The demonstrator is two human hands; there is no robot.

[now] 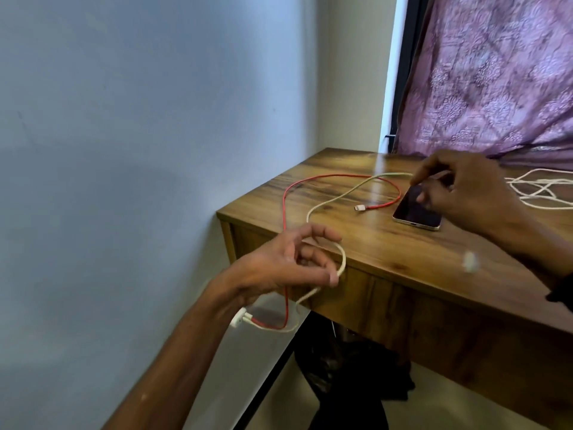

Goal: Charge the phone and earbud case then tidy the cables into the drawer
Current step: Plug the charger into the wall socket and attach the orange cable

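Two cables cross our counter (387,252). Nearest, our left hand (288,265) pinches the cream cable (338,198) in its fingers (333,279). Farther on lies the red cable (313,177); beyond, our right hand (471,193) rests spread fingertips on the phone (417,209).

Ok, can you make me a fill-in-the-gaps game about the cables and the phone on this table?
1. The cable whose loose plug lies beside the phone is ____.
2. The left hand holds the ____ cable.
3. The right hand touches the ____.
4. The table is made of ____.

Missing words: red; white; phone; wood
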